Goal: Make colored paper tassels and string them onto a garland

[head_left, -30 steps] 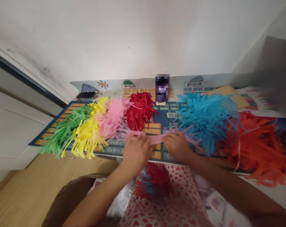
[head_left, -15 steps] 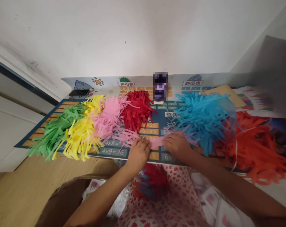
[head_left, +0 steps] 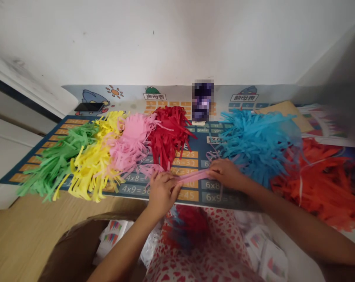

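A pink tissue-paper tassel (head_left: 193, 176) is stretched, narrow in its middle, between my two hands just above the table's front part. My left hand (head_left: 163, 190) is closed on its left part, and pink fringe spills out past the fingers. At its right part my right hand (head_left: 226, 173) pinches it, with loose strands behind the knuckles. Fringed paper bundles lie around: green (head_left: 61, 158), yellow (head_left: 91, 170), pink (head_left: 130, 143) and red (head_left: 170, 135) to the left, blue (head_left: 256, 143) and orange (head_left: 321, 188) to the right.
A printed chart (head_left: 136, 190) covers the table. Against the wall stands a blurred-out phone-like item (head_left: 202, 102); a dark phone (head_left: 90, 107) lies back left. A brown envelope (head_left: 285, 113) is back right. Below are a cardboard box (head_left: 74, 243), printed packets (head_left: 271, 260) and red-blue strips (head_left: 189, 227) on my lap.
The pink tassel's middle has become narrower and more bunched. My left hand has shifted slightly left and my right hand slightly right. The camera view has moved a little too.
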`<state>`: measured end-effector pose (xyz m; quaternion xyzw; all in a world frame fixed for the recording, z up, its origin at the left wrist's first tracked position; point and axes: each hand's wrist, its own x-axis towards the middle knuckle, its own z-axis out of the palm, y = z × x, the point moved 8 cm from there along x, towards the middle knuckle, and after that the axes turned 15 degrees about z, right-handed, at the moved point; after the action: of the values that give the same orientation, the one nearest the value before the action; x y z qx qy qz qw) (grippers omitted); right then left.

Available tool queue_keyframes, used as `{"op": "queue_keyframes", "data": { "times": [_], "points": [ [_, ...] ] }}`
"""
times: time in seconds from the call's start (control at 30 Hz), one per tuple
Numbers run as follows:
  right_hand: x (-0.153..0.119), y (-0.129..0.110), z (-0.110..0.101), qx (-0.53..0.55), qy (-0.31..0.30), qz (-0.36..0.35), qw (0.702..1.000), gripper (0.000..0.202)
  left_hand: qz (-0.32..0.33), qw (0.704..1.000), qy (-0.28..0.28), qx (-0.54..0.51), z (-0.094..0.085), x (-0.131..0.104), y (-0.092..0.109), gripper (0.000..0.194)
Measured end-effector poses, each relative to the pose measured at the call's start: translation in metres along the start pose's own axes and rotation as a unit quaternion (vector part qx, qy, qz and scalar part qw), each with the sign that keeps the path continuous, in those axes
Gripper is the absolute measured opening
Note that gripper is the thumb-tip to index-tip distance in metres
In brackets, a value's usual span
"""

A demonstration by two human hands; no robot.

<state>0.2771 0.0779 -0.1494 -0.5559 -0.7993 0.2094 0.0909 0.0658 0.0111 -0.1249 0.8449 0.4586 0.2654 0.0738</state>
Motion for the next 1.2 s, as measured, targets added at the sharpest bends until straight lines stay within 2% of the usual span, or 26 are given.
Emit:
{"op": "queue_keyframes", "data": {
  "times": [0.13, 0.27, 0.5, 0.67, 0.73, 0.77, 0.83, 0.87, 0.93, 1.0, 1.13, 1.2],
  "points": [
    [0.007, -0.001, -0.002, -0.038, 0.010, 0.059, 0.997, 0.028, -0.062, 0.998, -0.014, 0.014, 0.003, 0.006, -0.004, 0.024],
    [0.011, -0.002, -0.002, -0.063, 0.003, 0.082, 0.995, 0.027, -0.084, 0.995, -0.021, 0.049, 0.005, 0.012, -0.007, 0.026],
    [0.011, 0.000, -0.001, -0.062, 0.010, 0.091, 0.994, 0.029, -0.081, 0.991, -0.054, 0.088, 0.013, 0.016, -0.012, 0.026],
    [0.014, 0.004, -0.001, -0.065, 0.010, 0.095, 0.993, 0.031, -0.080, 0.989, -0.058, 0.111, 0.011, 0.016, -0.012, 0.022],
    [0.014, 0.007, -0.008, -0.061, 0.044, 0.114, 0.991, 0.025, -0.046, 0.990, -0.036, 0.132, 0.006, 0.019, -0.007, 0.015],
    [0.011, 0.006, -0.014, -0.064, 0.081, 0.122, 0.987, 0.019, -0.010, 0.989, -0.028, 0.144, 0.005, 0.021, -0.001, 0.016],
    [0.001, -0.007, -0.026, -0.083, 0.165, 0.095, 0.978, 0.018, 0.099, 0.981, -0.047, 0.158, 0.009, 0.025, 0.015, 0.021],
    [-0.007, -0.020, -0.027, -0.097, 0.193, 0.047, 0.975, 0.022, 0.156, 0.972, -0.074, 0.161, 0.014, 0.026, 0.024, 0.020],
    [-0.025, -0.048, -0.017, -0.122, 0.197, -0.078, 0.970, 0.024, 0.233, 0.949, -0.131, 0.165, 0.025, 0.024, 0.035, 0.019],
    [-0.038, -0.061, -0.004, -0.147, 0.167, -0.154, 0.963, 0.021, 0.246, 0.940, -0.160, 0.174, 0.029, 0.023, 0.039, 0.021],
    [-0.041, -0.048, -0.009, -0.166, 0.174, -0.115, 0.964, 0.017, 0.206, 0.954, -0.142, 0.165, 0.025, 0.025, 0.038, 0.021],
    [-0.038, -0.051, -0.012, -0.168, 0.160, -0.134, 0.963, 0.017, 0.191, 0.961, -0.132, 0.152, 0.022, 0.028, 0.038, 0.020]
  ]
}}
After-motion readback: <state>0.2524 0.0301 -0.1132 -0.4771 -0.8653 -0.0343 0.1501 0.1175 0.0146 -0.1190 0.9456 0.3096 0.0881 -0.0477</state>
